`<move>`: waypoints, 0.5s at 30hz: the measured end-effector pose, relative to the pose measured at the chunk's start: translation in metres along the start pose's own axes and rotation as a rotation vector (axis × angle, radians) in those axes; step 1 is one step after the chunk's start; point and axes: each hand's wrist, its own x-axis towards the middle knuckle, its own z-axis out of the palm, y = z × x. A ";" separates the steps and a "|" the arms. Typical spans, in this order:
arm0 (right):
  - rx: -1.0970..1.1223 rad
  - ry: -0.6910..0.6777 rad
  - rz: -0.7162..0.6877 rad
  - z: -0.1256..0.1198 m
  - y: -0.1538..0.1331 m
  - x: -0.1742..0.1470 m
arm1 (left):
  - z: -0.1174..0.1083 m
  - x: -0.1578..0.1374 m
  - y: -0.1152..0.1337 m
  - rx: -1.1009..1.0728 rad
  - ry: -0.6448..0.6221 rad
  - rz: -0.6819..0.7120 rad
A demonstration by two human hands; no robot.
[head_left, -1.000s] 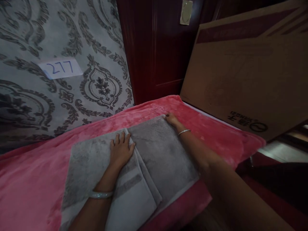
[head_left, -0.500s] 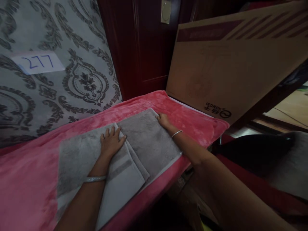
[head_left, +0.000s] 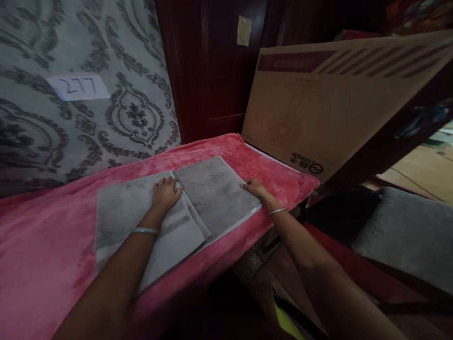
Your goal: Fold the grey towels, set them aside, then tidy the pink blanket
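A grey towel with a pale band lies on a pink plush cover, its left part folded into layers. My left hand rests flat on the folded part, fingers spread, close to the fold edge near the middle. At the towel's right edge, my right hand pinches the border between thumb and fingers. The single-layer part of the towel stretches between both hands. Each wrist wears a bracelet.
The pink cover drapes a table against a patterned wall bearing a paper marked 277. A large cardboard box leans behind the right end. Another grey fabric piece lies lower right.
My right hand has moved along the towel's right edge toward me, nearer the front corner. My left hand stays on the folded part. The camera view has shifted slightly.
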 end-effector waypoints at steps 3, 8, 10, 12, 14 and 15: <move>0.045 0.016 -0.005 0.005 0.000 -0.002 | -0.012 -0.004 0.002 -0.032 -0.122 -0.036; 0.139 -0.019 -0.010 0.008 0.008 -0.004 | -0.022 -0.035 0.013 -0.044 -0.078 -0.096; 0.183 -0.048 -0.003 0.007 0.011 -0.006 | -0.013 -0.052 0.022 -0.019 -0.084 -0.108; 0.225 -0.074 0.006 0.007 0.013 -0.008 | -0.001 -0.065 0.030 0.004 -0.070 -0.105; 0.262 -0.098 0.014 0.005 0.013 -0.011 | 0.009 -0.072 0.035 0.016 -0.040 -0.097; 0.278 -0.110 0.017 0.004 0.012 -0.013 | 0.012 -0.072 0.036 0.017 -0.032 -0.094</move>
